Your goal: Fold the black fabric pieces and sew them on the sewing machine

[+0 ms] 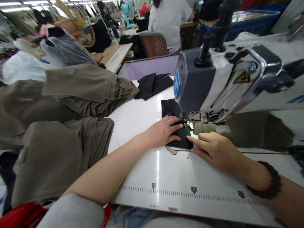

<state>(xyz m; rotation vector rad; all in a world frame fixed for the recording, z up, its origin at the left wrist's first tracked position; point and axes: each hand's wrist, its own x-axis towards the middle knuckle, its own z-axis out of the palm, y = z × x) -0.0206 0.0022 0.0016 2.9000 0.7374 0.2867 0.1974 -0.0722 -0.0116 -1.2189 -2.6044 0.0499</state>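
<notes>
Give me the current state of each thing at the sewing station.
Left hand: flat on the black fabric piece.
Right hand: fingertips on the fabric's edge.
Black fabric piece: lying flat under the sewing machine head.
Olive garments: folded, stacked.
Spare black pieces: piled, untouched.

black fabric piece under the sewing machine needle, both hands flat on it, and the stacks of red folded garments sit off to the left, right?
Not quite. In the head view the left hand and right hand do press the black fabric piece at the sewing machine, but the folded garments on the left are olive-brown, not red.
</notes>
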